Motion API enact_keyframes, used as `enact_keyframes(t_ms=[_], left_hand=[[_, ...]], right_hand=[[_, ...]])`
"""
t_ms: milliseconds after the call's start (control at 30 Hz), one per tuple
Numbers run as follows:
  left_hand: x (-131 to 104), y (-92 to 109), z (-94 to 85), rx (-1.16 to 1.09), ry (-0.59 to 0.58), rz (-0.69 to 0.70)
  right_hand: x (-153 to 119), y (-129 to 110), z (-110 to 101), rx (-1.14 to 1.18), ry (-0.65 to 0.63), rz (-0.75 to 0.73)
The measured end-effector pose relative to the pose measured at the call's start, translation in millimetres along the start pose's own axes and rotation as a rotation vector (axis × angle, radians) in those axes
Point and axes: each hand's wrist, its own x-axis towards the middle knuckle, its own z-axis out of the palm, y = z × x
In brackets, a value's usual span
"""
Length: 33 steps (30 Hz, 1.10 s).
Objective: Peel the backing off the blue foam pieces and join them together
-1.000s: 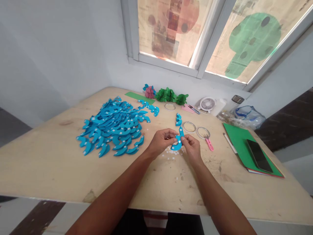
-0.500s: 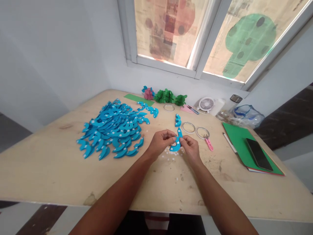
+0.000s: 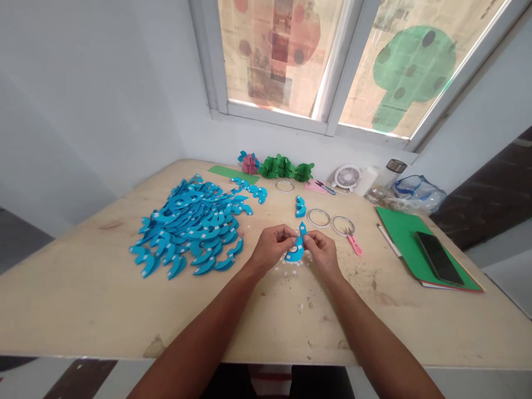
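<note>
My left hand [image 3: 271, 247] and my right hand [image 3: 323, 252] meet just above the middle of the wooden table [image 3: 83, 293]. Between their fingertips they pinch one curved blue paper piece [image 3: 296, 250] with small white squares on it. Tiny white paper scraps [image 3: 293, 265] lie on the table right under the hands. A large pile of the same blue curved pieces [image 3: 191, 221] is spread to the left of my left hand. Another small blue piece [image 3: 300, 206] lies just beyond the hands.
Three tape rings [image 3: 318, 216] and pink snips [image 3: 354, 242] lie beyond my right hand. At the right, a phone [image 3: 438, 250] rests on a green notebook [image 3: 405, 233]. Green and pink paper flowers [image 3: 285, 166], a small fan [image 3: 348, 177] and a jar [image 3: 393, 172] stand along the wall.
My hands stay together on the blue piece, turning it slightly so its curved end hangs lower. The view has shifted a little; nothing else on the table moved.
</note>
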Motion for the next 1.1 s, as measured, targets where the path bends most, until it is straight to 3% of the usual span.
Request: enact_keyframes(t_ms=[467,700,1100], left_hand=[[-0.2,2.8,-1.6,-0.019,-0.055,-0.035],[2.9,1.8,-4.5,-0.023,0.029,0.002],[3.0,-2.3,-6.2,-0.120,0.012,-0.020]], right_hand=[[0.0,-2.6,-2.2,-0.020,0.029,-0.018],[0.4,-2.3,-1.2,-0.025,0.001,-0.013],[-0.9,-1.1,-1.4,-0.045,-0.051,-0.018]])
